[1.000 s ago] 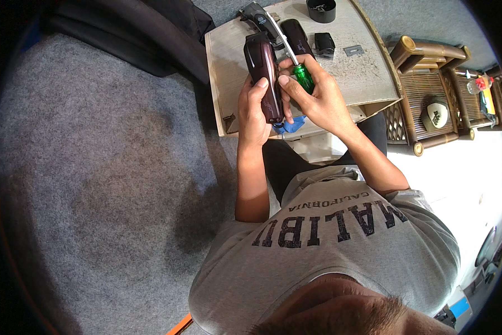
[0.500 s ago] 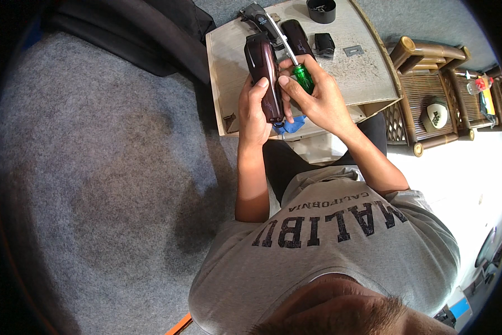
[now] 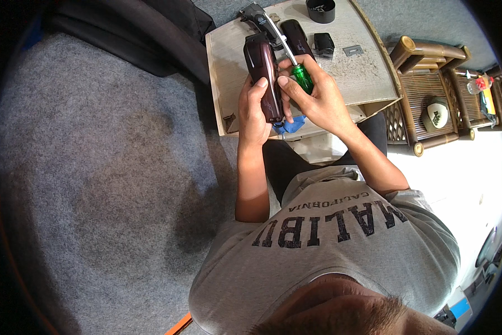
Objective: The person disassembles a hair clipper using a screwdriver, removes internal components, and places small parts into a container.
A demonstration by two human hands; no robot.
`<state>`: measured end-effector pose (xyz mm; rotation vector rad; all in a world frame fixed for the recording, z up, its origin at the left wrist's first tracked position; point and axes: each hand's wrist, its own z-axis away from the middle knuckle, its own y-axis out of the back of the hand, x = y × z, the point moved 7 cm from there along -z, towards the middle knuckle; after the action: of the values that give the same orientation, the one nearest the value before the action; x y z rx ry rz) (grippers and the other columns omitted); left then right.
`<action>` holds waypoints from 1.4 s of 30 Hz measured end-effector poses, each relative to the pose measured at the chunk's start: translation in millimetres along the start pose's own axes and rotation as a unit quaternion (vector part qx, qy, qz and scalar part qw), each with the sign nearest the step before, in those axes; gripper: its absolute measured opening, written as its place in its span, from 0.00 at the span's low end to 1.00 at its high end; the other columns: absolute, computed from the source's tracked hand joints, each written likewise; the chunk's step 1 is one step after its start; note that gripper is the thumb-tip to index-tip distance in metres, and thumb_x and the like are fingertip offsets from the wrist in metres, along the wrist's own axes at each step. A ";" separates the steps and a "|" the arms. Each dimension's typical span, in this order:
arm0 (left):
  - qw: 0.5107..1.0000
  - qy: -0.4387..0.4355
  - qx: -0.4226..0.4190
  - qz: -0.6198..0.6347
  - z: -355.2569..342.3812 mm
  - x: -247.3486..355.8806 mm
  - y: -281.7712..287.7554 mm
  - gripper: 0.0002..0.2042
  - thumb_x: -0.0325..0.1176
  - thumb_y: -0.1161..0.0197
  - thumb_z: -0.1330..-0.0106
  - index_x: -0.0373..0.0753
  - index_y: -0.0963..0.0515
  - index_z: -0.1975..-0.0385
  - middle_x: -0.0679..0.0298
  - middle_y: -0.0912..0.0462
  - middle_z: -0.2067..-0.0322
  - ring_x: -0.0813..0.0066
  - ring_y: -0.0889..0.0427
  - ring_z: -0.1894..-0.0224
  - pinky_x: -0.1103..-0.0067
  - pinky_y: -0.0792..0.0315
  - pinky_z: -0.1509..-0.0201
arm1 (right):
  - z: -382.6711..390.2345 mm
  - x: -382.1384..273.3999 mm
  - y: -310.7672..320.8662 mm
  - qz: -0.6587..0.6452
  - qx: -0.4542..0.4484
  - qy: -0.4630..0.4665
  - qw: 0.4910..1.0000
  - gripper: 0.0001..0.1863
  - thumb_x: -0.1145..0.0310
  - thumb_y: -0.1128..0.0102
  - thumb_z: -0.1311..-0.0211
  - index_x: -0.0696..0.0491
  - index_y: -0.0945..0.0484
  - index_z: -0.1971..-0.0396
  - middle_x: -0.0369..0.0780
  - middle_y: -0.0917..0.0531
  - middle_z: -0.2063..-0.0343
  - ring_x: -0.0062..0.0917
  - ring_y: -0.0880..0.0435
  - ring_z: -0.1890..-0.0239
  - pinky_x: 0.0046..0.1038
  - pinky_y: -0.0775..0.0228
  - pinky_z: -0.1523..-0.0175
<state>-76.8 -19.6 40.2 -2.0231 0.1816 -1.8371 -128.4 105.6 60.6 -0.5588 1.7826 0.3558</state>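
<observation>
The left hand point(image 3: 252, 114) is wrapped around a dark red hair clipper point(image 3: 264, 75), thumb laid along its side, and holds it up over the near-left part of the surface point(image 3: 227, 72), blade end toward the far edge. The right hand point(image 3: 324, 100) grips a screwdriver point(image 3: 301, 77) by its green handle, the metal shaft slanting toward the far-left corner. Its fingertips come right up beside the clipper's lower end; I can't tell whether they touch it.

Near the far-left corner, partly behind the shaft, lies a black clipper point(image 3: 255, 18). A second dark red body point(image 3: 293, 34) lies to its right, with a small black block point(image 3: 324, 43) just beside that. A flat metal plate point(image 3: 352, 51) lies toward the right edge, and dark bits point(image 3: 373, 71) are scattered near it. At the far edge stands a round black cup point(image 3: 321, 12) with small pieces inside. Something blue point(image 3: 293, 125) shows at the near edge, just below the hands. Past the right edge, a cap point(image 3: 439, 115) sits on a bamboo chair point(image 3: 426, 92).
</observation>
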 end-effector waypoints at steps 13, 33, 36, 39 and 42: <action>1.000 0.004 -0.011 0.020 -2.5 -1.1 -1.8 0.19 0.45 0.48 0.23 0.35 0.33 0.46 0.56 0.21 0.73 0.71 0.21 0.81 0.74 0.22 0.81 | 6.5 -15.5 76.8 -0.133 0.157 -0.008 0.979 0.14 0.60 0.38 0.25 0.55 0.21 0.51 0.38 0.12 0.70 0.11 0.30 0.87 0.16 0.42 0.84; 0.994 -0.034 0.096 -0.046 -11.7 19.5 25.1 0.20 0.52 0.43 0.22 0.38 0.33 0.57 0.63 0.23 0.79 0.77 0.24 0.85 0.79 0.30 0.86 | -6.5 -1.3 120.2 0.180 0.148 -0.045 0.971 0.17 0.54 0.36 0.26 0.52 0.18 0.50 0.32 0.14 0.75 0.10 0.29 0.81 0.18 0.38 0.77; 0.994 -0.040 0.088 -0.047 -10.8 19.3 23.0 0.20 0.51 0.43 0.22 0.38 0.34 0.57 0.64 0.24 0.79 0.77 0.24 0.85 0.79 0.30 0.86 | -6.3 1.1 122.8 0.191 0.150 -0.051 0.969 0.18 0.53 0.36 0.27 0.52 0.18 0.49 0.31 0.14 0.75 0.10 0.28 0.82 0.18 0.38 0.77; 0.995 -0.047 0.073 -0.042 -12.2 20.1 22.7 0.20 0.51 0.43 0.22 0.38 0.34 0.56 0.63 0.24 0.79 0.77 0.24 0.85 0.79 0.30 0.85 | -7.0 -0.3 123.0 0.196 0.164 -0.055 0.965 0.18 0.53 0.36 0.27 0.52 0.18 0.49 0.32 0.14 0.75 0.11 0.28 0.82 0.19 0.38 0.78; 0.996 -0.047 0.073 -0.037 -13.0 18.3 26.4 0.21 0.52 0.43 0.22 0.37 0.34 0.56 0.63 0.24 0.79 0.77 0.24 0.85 0.78 0.30 0.85 | -9.9 1.2 123.8 0.208 0.165 -0.044 0.963 0.18 0.54 0.35 0.27 0.52 0.17 0.50 0.32 0.14 0.74 0.11 0.28 0.82 0.19 0.38 0.78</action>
<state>-82.8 -52.8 48.0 -2.0329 -0.0534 -1.7396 -203.7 204.2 56.6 0.0716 1.8171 0.3514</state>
